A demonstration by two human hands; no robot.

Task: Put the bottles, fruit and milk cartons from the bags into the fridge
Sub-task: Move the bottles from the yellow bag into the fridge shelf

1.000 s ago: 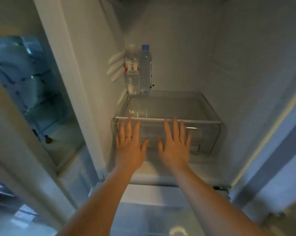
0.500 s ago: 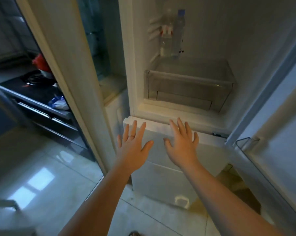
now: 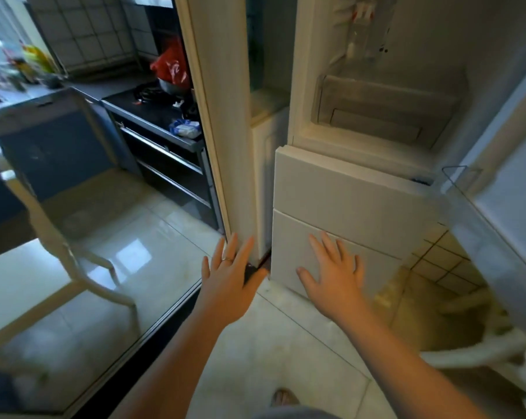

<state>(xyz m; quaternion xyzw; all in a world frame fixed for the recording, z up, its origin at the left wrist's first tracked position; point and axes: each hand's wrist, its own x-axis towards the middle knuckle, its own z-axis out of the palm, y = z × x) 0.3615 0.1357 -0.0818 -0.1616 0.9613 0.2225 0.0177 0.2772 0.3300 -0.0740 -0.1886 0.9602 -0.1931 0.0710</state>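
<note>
Both hands reach out with the grip apart: the left hand and the right hand spread their fingers and hold nothing. The right one is in front of the white lower front of the fridge; whether it touches I cannot tell. The left hangs by the fridge's bottom corner. Inside the open upper compartment, two blurred bottles stand at the back left, behind a clear drawer. A red bag sits on the dark table to the left.

Bottles stand behind the drawer inside the fridge; stove lies left.
</note>
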